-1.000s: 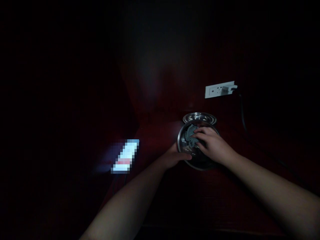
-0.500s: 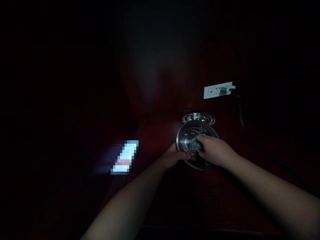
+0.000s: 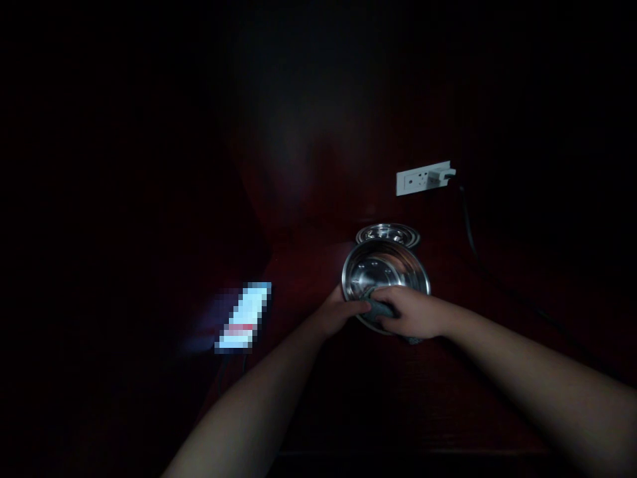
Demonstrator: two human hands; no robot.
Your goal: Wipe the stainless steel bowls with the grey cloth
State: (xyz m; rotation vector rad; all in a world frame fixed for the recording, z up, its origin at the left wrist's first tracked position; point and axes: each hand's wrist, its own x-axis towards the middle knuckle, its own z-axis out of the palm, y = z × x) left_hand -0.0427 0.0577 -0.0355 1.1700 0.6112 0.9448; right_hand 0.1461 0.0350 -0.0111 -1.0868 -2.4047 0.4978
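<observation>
We see a shiny metal bowl [image 3: 377, 267] tilted toward us — a bunched grey-green cloth [image 3: 381, 308] at its near rim.

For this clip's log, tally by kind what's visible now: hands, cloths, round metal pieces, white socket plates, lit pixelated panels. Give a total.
Hands: 2 (left hand, right hand)
Cloths: 1 (grey-green cloth)
Round metal pieces: 2 (bowl, dish or lid behind it)
Socket plates: 1 (white socket plate)
Lit panels: 1 (pixelated panel)
Total: 7

Left hand [image 3: 340, 313] partly hidden behind steel bowl [image 3: 375, 267], cloth [image 3: 381, 308] partly covered by right hand [image 3: 414, 312], screen [image 3: 245, 315] at eight o'clock blurred, right forearm [image 3: 522, 362] cut off at four o'clock.
</observation>
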